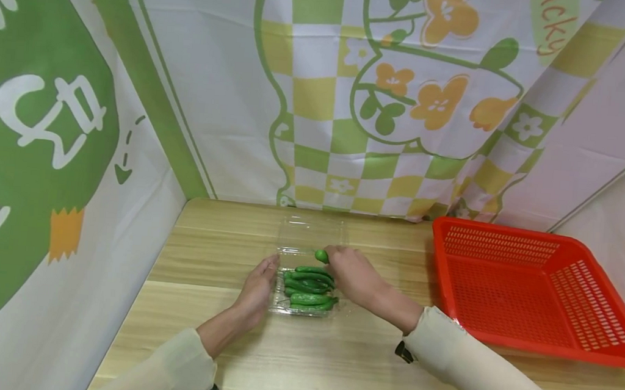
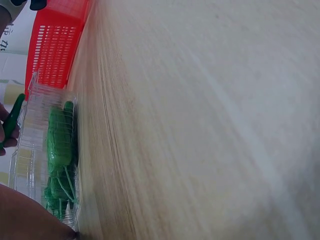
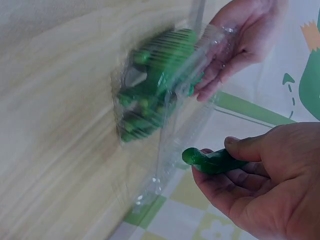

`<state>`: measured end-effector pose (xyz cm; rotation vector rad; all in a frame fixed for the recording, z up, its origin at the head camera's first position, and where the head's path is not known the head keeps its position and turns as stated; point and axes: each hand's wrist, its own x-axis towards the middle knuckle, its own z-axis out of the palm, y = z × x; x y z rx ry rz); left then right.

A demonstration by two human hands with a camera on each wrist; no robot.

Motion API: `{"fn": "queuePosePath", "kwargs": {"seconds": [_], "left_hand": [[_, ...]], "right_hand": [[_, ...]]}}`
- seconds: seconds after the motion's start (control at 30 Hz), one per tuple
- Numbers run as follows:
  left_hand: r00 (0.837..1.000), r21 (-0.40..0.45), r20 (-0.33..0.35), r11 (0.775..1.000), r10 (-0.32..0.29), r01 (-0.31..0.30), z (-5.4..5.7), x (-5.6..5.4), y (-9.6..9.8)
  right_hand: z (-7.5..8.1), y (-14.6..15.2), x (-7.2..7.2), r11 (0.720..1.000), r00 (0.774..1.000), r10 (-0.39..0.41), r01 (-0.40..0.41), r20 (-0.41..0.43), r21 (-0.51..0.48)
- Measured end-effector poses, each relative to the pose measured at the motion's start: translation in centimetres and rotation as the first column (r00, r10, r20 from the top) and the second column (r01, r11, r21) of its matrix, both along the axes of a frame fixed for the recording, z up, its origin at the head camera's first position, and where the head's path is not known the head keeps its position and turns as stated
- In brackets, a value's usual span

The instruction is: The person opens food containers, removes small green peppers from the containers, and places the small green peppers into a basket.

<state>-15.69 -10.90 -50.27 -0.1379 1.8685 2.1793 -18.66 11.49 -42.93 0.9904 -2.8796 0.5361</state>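
My right hand (image 1: pixel 358 277) pinches one green chili pepper (image 3: pixel 215 161) between thumb and fingers, above the back right part of a clear plastic box (image 1: pixel 303 312). Several green peppers (image 1: pixel 310 280) lie side by side in the box. Its hinged clear lid (image 1: pixel 309 231) is folded back, away from me. Along the left wall of the box rests my left hand (image 1: pixel 254 291), its fingers extended and touching the plastic. In the right wrist view, the left hand (image 3: pixel 250 40) shows behind the clear wall. The left wrist view catches the peppers (image 2: pixel 61 137) through the box side.
A red perforated plastic basket (image 1: pixel 503 296) stands to the right on the wooden table (image 1: pixel 365 370). A patterned cloth (image 1: pixel 345 130) hangs behind the table's back edge, and a green and white panel (image 1: pixel 38 106) stands at the left.
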Motion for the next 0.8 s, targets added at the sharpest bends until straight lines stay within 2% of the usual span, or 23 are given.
{"fn": "queuePosePath", "kwargs": {"seconds": [0.27, 0.63, 0.8], "left_hand": [[1.0, 0.023, -0.011, 1.0, 0.017, -0.017, -0.1, 0.0, 0.1], [1.0, 0.005, -0.009, 1.0, 0.017, -0.017, 0.0, 0.0, 0.2], [1.0, 0.012, -0.015, 1.0, 0.022, -0.022, 0.2, 0.1, 0.3]], "right_hand": [[1.5, 1.5, 0.1, 0.999, 0.999, -0.045, 0.045, -0.002, 0.012], [4.0, 4.0, -0.4, 0.999, 0.994, -0.044, 0.046, -0.102, 0.019], [5.2, 5.5, -0.7, 0.997, 0.99, -0.076, 0.079, -0.121, 0.023]]}}
